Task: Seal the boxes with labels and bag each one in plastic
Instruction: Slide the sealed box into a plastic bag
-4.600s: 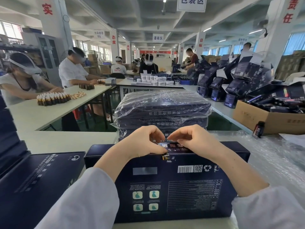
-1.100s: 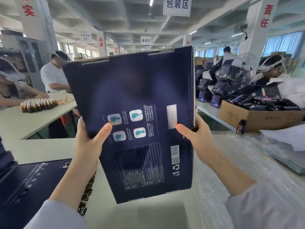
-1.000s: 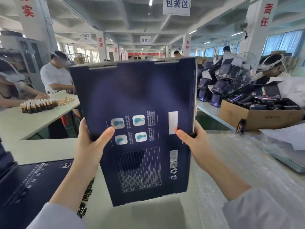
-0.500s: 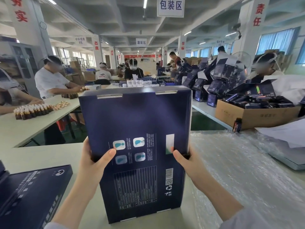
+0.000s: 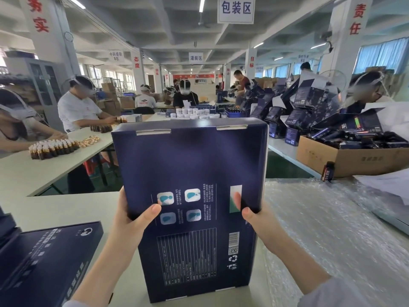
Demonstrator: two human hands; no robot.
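**Gripping an upright box (image 5: 194,165) between left hand (image 5: 130,220) and right hand (image 5: 254,218)**

The dark blue box stood on end between the two hands, its printed back facing the wearer. Its lower edge sat down at the desk (image 5: 73,209), though whether it touched could not be told. The left hand clasped the box's left edge, thumb laid across the printed face beside four small pictures, fingers hidden behind. The right hand clasped the right edge likewise, thumb tip on the face, fingers out of sight at the back. Left of the left hand, a second dark box (image 5: 44,258) lay flat on the desk. Right of the right hand, bubble wrap (image 5: 321,218) covered the desk. Beyond that hand a small dark bottle (image 5: 327,171) stood just beside a cardboard carton (image 5: 345,160) filled with dark packs. Far beyond the left hand, brown vials (image 5: 53,147) stood grouped on a neighbouring desk (image 5: 33,173).
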